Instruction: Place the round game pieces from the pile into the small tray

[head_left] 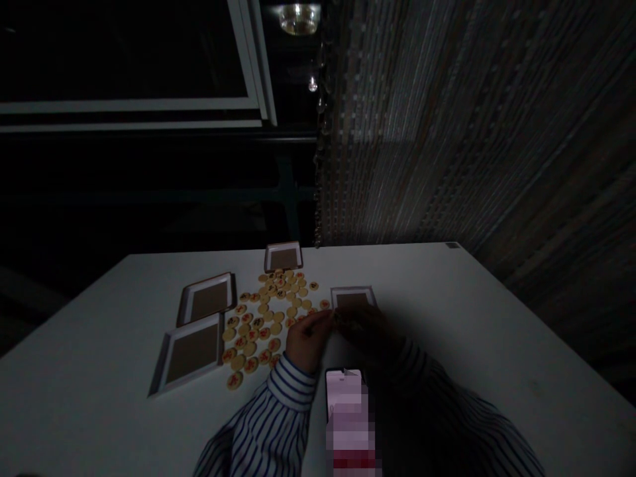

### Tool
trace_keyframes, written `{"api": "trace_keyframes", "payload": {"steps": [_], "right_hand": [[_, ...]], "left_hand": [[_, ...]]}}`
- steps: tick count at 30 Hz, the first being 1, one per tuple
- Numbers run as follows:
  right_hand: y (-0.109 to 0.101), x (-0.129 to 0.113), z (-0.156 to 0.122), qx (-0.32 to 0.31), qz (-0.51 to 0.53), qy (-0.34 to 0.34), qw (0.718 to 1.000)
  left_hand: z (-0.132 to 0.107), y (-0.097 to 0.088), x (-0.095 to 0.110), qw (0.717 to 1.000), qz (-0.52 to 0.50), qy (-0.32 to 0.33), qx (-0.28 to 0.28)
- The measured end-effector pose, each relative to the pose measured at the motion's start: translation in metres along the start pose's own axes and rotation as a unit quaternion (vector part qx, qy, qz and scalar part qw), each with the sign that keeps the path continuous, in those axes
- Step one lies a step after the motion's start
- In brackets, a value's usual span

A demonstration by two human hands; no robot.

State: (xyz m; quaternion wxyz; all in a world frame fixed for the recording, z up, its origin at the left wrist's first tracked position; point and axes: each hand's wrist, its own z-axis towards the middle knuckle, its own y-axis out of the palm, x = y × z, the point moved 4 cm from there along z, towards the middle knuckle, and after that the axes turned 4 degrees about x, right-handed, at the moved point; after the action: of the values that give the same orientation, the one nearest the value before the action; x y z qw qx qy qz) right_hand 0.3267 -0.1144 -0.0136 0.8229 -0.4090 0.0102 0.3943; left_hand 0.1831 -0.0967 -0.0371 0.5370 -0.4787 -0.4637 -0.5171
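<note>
My left hand (308,339) is closed, its fingertips pinched together and meeting my right hand (370,329) over the table. The right hand lies in shadow with its fingers curled. Something small seems to be between the two sets of fingertips, too dark to make out. Left of my hands, many round wooden Chinese chess pieces (252,334) are spread loosely, some showing red or black characters, others blank side up. Just beyond my right hand is a shallow box tray (351,289), partly covered by it. A phone (346,397) with a lit screen lies between my forearms.
Two shallow box halves, one brown-rimmed (231,291) and one white-rimmed (163,361), lie on the left. Another small tray (283,245) sits at the far edge of the white table (477,331). Behind hangs a string curtain (397,132); the room is dim.
</note>
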Motion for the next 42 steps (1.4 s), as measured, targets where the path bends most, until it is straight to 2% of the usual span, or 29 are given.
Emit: {"api": "trace_keyframes", "payload": {"steps": [3,6,9,11,13,17,21,24,26,29,31,37,42], "right_hand": [[-0.008,-0.008,0.008,0.011,-0.034,-0.072,0.997],[-0.012,-0.014,0.016,-0.019,-0.057,-0.102,0.993],[-0.013,-0.015,0.026,-0.076,-0.104,-0.088,0.988],[-0.012,-0.013,0.031,-0.128,-0.13,-0.064,0.981],[-0.014,-0.009,0.037,-0.153,-0.143,-0.032,0.977],[-0.022,-0.002,0.044,-0.132,-0.139,-0.003,0.982],[-0.029,0.006,0.048,-0.124,-0.142,0.005,0.982],[-0.034,0.01,0.051,-0.125,-0.148,0.016,0.981],[-0.037,0.013,0.052,-0.13,-0.152,0.03,0.979],[-0.041,0.02,0.052,-0.135,-0.154,0.049,0.978],[-0.044,0.026,0.051,-0.136,-0.158,0.053,0.977],[-0.054,0.053,0.041,-0.18,-0.166,0.081,0.966],[-0.057,0.068,0.033,-0.231,-0.166,0.098,0.954]], "left_hand": [[0.001,-0.002,0.0,1.0,-0.009,-0.013,0.015],[0.002,-0.003,-0.002,0.999,-0.033,-0.024,0.023],[0.002,-0.003,-0.001,0.998,-0.052,-0.022,0.018],[0.002,-0.003,0.002,0.998,-0.056,-0.017,0.026],[0.002,-0.004,0.004,0.998,-0.056,-0.016,0.037],[0.001,-0.003,0.002,0.999,-0.014,0.009,0.043],[0.0,-0.002,-0.006,0.991,0.098,0.083,0.033],[-0.003,0.001,-0.005,0.966,0.181,0.184,0.011],[-0.005,0.005,-0.002,0.94,0.234,0.248,-0.013],[-0.007,0.01,-0.003,0.898,0.305,0.312,-0.062],[-0.007,0.013,-0.007,0.874,0.34,0.339,-0.079],[-0.005,0.013,-0.021,0.818,0.41,0.397,-0.072],[-0.006,0.011,-0.026,0.801,0.431,0.409,-0.075]]}}
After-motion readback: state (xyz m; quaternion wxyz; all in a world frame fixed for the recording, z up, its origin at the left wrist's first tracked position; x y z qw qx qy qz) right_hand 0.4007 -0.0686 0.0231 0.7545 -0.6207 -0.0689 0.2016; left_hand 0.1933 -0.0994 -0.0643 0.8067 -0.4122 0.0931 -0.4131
